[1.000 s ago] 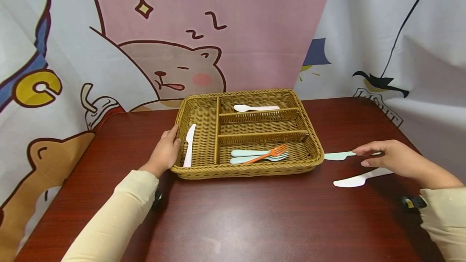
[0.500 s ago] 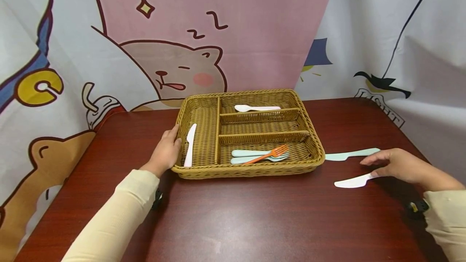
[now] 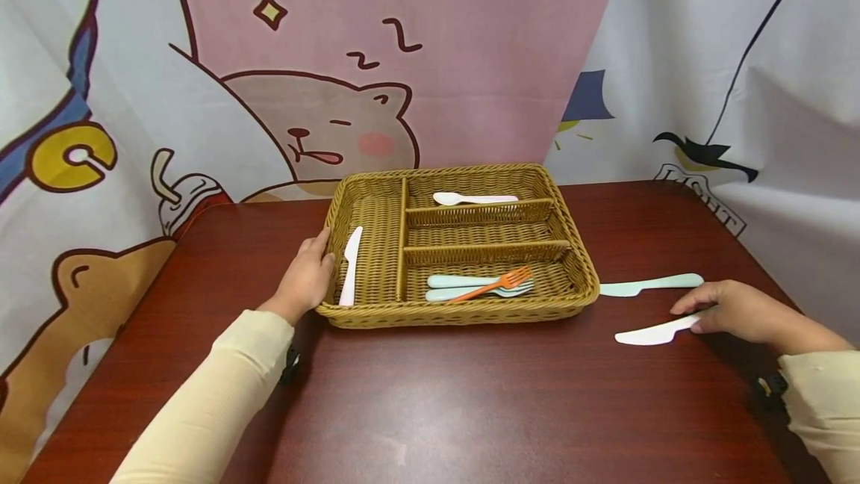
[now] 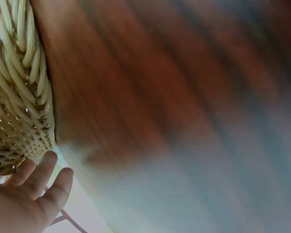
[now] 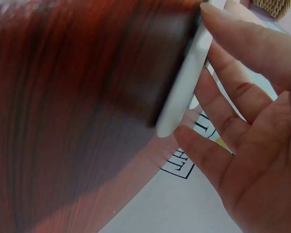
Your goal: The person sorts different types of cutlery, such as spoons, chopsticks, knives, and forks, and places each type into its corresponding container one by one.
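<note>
My right hand [image 3: 742, 311] pinches the handle of a white plastic knife [image 3: 648, 335] between thumb and fingers, at the right of the table. The right wrist view shows the white handle [image 5: 184, 92] between the thumb and fingers. Behind it lies a mint green knife [image 3: 661, 284], its blade tip by the basket's right end. My left hand [image 3: 305, 278] rests against the left side of a wicker basket [image 3: 457, 312]. In the left wrist view its fingers [image 4: 58, 187] extend fairly straight at the woven wall [image 4: 24, 87].
Another white knife [image 3: 351, 267] lies in the basket's left compartment. A white spoon [image 3: 470, 199] is in the back one. An orange fork [image 3: 493, 284] lies across mint green forks [image 3: 450, 294] in the front one. A printed curtain [image 3: 484, 58] hangs behind the wooden table [image 3: 443, 402].
My right hand has moved from over the mint green knife, right and toward the front, onto the white knife's handle, and now pinches it. The left hand and basket have stayed put.
</note>
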{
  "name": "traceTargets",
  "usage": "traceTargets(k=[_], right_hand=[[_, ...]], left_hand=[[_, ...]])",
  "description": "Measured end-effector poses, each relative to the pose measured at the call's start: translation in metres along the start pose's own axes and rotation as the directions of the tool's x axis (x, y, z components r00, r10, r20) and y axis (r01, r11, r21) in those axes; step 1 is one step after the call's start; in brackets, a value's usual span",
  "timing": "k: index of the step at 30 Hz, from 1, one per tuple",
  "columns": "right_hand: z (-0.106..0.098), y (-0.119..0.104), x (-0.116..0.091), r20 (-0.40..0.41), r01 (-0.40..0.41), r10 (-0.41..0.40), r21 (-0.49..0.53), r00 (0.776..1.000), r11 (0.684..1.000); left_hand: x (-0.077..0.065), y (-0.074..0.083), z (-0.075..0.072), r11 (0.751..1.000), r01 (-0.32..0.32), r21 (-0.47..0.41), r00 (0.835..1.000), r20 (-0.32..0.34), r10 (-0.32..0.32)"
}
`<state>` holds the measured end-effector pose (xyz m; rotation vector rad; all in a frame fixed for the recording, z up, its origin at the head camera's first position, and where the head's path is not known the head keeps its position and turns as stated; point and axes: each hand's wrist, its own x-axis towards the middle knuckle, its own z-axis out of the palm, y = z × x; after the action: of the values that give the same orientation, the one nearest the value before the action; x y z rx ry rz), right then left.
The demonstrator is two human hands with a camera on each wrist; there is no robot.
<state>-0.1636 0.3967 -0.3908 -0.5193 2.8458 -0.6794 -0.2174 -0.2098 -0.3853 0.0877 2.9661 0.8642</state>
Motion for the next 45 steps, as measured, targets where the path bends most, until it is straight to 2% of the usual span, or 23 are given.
traceTargets(k=[5, 14, 17, 24, 28, 32, 37, 40, 45], right_hand=[[0.0, -0.002, 0.0, 0.039, -0.015, 0.017, -0.062, 0.999, 0.998], [-0.001, -0.006, 0.005, 0.1, -0.022, 0.029, -0.071, 0.995, 0.997], [0.0, -0.005, 0.004, 0.097, -0.019, 0.024, -0.055, 0.995, 0.998], [0.004, 0.002, 0.0, 0.043, 0.107, -0.108, 0.011, 0.993, 0.994], [0.005, 0.003, -0.002, 0.06, 0.099, -0.101, 0.035, 0.993, 0.995], [0.005, 0.002, -0.004, 0.058, 0.127, -0.13, 0.05, 0.99, 0.991], [0.004, 0.0, -0.007, 0.071, 0.095, -0.1, 0.078, 0.992, 0.992], [0.003, -0.001, -0.01, 0.03, 0.077, -0.079, 0.066, 0.996, 0.995], [0.0, -0.005, -0.011, -0.129, 0.048, -0.042, 0.04, 0.991, 0.998]], left_hand=[[0.0, 0.001, 0.0, 1.0, 0.004, -0.002, 1.0, 0.009, -0.004], [-0.001, 0.001, -0.001, 1.0, 0.004, -0.011, 1.0, 0.009, -0.004], [-0.001, 0.001, -0.001, 1.0, 0.006, -0.013, 1.0, 0.009, -0.006], [0.0, 0.001, -0.001, 1.0, 0.005, -0.014, 1.0, 0.006, -0.004], [-0.001, 0.001, -0.001, 1.0, 0.005, -0.01, 1.0, 0.001, -0.005], [-0.001, 0.001, -0.001, 1.0, 0.008, -0.009, 1.0, 0.004, -0.008], [-0.001, 0.0, -0.002, 1.0, 0.019, -0.011, 1.0, 0.012, -0.019], [0.0, 0.0, -0.001, 1.0, 0.024, -0.014, 1.0, 0.013, -0.024], [0.0, 0.0, 0.0, 1.0, 0.025, -0.007, 1.0, 0.01, -0.025]])
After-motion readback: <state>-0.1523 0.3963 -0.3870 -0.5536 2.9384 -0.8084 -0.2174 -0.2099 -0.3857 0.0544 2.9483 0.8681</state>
